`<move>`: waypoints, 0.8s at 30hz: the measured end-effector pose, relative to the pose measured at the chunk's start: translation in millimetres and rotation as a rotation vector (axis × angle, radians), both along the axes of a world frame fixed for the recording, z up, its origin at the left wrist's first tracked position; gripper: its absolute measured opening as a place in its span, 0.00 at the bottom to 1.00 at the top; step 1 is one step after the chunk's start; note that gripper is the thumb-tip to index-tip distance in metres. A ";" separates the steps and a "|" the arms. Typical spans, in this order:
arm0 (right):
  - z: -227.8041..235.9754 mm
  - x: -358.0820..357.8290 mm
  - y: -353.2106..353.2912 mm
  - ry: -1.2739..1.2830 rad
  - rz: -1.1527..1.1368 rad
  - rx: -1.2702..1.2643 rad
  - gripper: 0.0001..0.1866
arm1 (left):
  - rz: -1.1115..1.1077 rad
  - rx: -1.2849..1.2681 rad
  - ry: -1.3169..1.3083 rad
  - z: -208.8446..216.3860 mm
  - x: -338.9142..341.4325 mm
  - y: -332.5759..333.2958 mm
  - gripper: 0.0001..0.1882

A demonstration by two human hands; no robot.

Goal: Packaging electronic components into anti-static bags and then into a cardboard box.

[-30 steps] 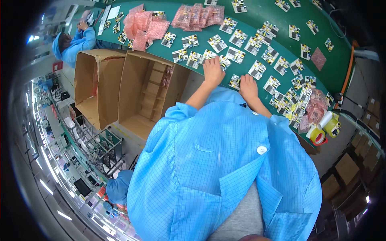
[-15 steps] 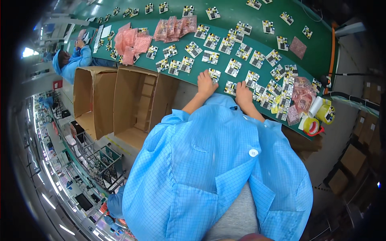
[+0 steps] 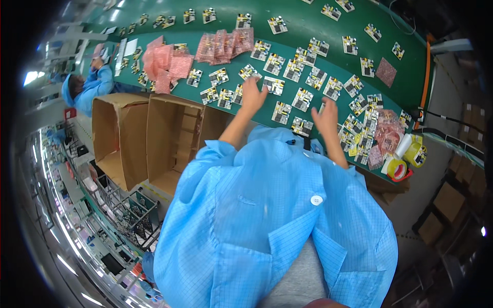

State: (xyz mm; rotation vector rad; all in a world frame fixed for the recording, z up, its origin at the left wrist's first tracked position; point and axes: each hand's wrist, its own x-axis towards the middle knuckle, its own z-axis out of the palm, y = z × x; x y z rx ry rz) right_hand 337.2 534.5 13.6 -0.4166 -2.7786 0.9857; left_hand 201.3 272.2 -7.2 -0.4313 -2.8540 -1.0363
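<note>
Small circuit boards with black, yellow and silver parts lie spread over the green table. My left hand [image 3: 252, 95] reaches over the near side, thumb and fingers apart. Its fingertips are at the lower edge of one circuit board [image 3: 250, 72], and its thumb is beside another circuit board [image 3: 273, 86]. I cannot tell whether it touches either. My right hand [image 3: 326, 117] is farther right with its fingers apart, partly covering a board beneath it. Between my hands, one circuit board [image 3: 281, 112] and a second circuit board [image 3: 302, 126] lie near the table's front edge.
Pink bubble bags [image 3: 224, 46] lie at the back, with a looser pink pile [image 3: 167, 64] farther left. Tape rolls [image 3: 397, 169] stand at the right end beside stacked boards. Open cardboard boxes [image 3: 120, 141] stand left of me. A co-worker [image 3: 88, 84] sits at the far left.
My left hand has moved left and away from the board at the front edge, toward boards farther in. My right hand has shifted right, off the neighbouring board. The whole view has shifted slightly.
</note>
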 end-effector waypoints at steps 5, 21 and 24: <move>-11.5 -40.4 47.9 -0.068 -0.143 0.031 0.38 | -0.046 -0.013 0.045 2.8 -69.4 14.0 0.28; -29.9 -85.7 176.2 -0.191 0.084 0.220 0.32 | 0.035 0.025 0.029 15.2 -85.6 56.4 0.28; -30.6 -104.6 206.1 -0.124 0.038 0.246 0.34 | 0.139 -0.015 0.017 6.6 -93.6 46.1 0.26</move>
